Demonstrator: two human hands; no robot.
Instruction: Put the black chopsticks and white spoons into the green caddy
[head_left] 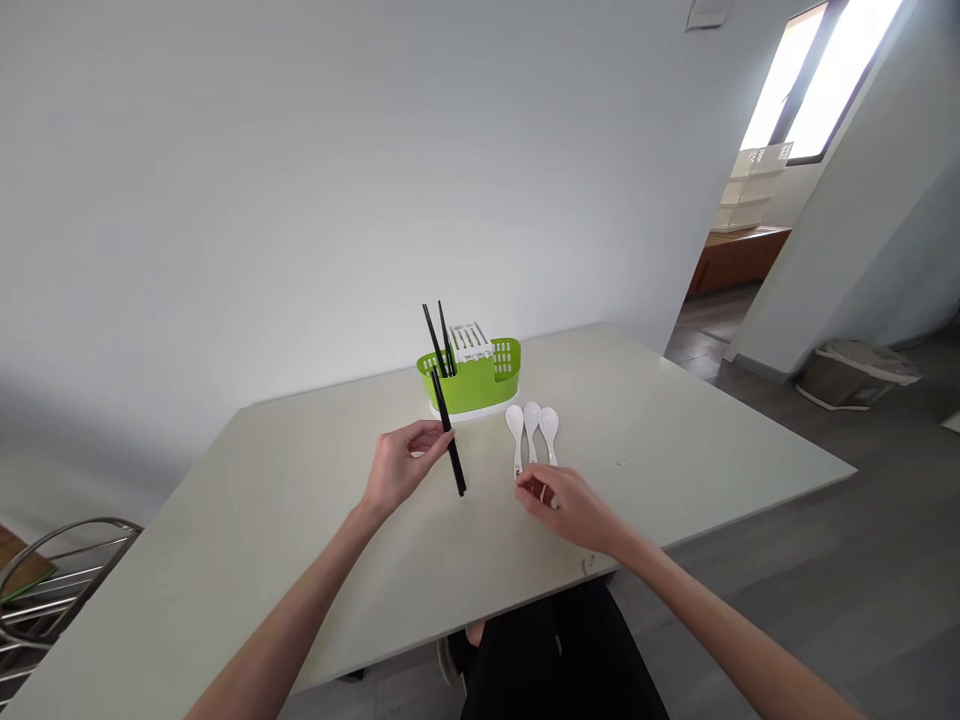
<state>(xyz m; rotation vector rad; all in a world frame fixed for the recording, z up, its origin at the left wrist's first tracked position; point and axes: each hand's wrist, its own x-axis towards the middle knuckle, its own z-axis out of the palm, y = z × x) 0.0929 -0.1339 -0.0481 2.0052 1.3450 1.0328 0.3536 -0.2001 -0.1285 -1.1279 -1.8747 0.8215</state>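
My left hand [409,460] pinches a pair of black chopsticks [453,460] between thumb and fingers, tilted in front of a green cutlery holder [472,388]. More black chopsticks [433,340] stand upright in the holder's left compartment. On the table, three white spoons lie side by side with their bowls toward the holder: a left spoon [514,420], a middle one [532,416] and a right one [549,424]. My right hand [566,500] is closed at the handle of the left spoon and covers the lower handles of the other two.
The holder has a white slotted piece [470,342] on top and a white base. It stands near the wall on a pale table [315,500]. A metal rack [67,580] is beyond the table's left edge. At the right, a bin [855,375] sits on the floor.
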